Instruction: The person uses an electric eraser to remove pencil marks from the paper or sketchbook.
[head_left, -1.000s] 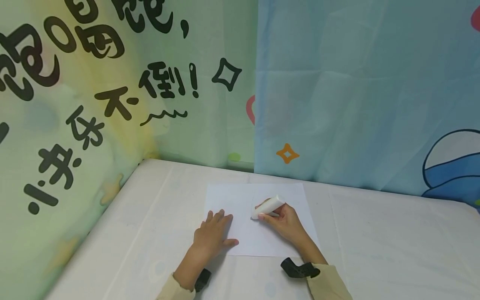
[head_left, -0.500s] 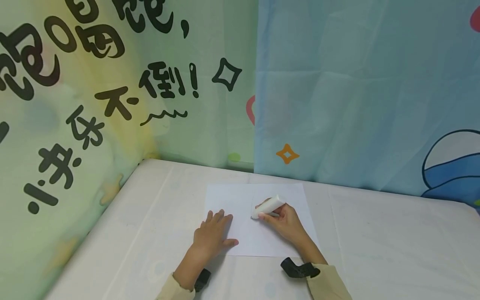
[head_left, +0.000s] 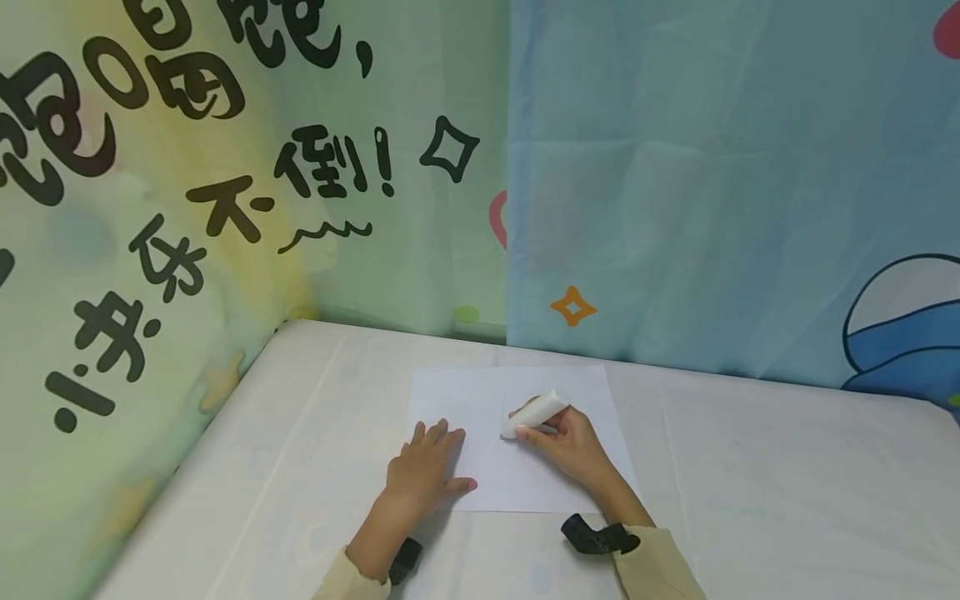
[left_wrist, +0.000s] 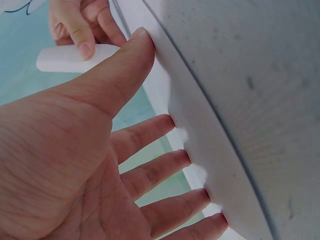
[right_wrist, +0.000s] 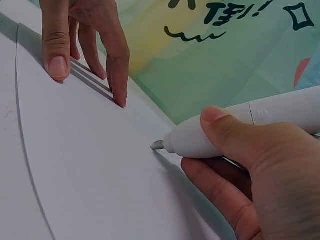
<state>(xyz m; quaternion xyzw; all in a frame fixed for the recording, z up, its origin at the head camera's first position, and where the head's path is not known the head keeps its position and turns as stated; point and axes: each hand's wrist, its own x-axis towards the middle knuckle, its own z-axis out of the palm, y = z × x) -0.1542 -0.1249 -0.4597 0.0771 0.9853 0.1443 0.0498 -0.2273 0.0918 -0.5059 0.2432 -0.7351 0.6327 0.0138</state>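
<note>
A sheet of white paper [head_left: 487, 483] lies on the white-covered table. My left hand [head_left: 422, 467] rests on the sheet's left part with fingers spread; in the left wrist view its fingertips [left_wrist: 181, 156] press near the paper's edge. My right hand [head_left: 573, 446] grips a thick white pen-shaped tool [head_left: 542, 411] between thumb and fingers. The tool slants, its rear end raised toward the upper right. Its short metal tip [right_wrist: 158, 145] is right at the paper's surface, near the middle of the sheet. What exact kind of tool it is, I cannot tell.
The white table cover [head_left: 765, 500] extends to both sides of the paper. Behind it hang a green printed cloth [head_left: 405, 275] with black lettering and a blue cloth [head_left: 712, 208]. Black wrist mounts [head_left: 600, 536] sit at the cuffs of the beige sleeves [head_left: 660, 567].
The head view has shifted very slightly, moving the backdrop a little to the left. Both hands, the pen-shaped tool and the paper stay in place.
</note>
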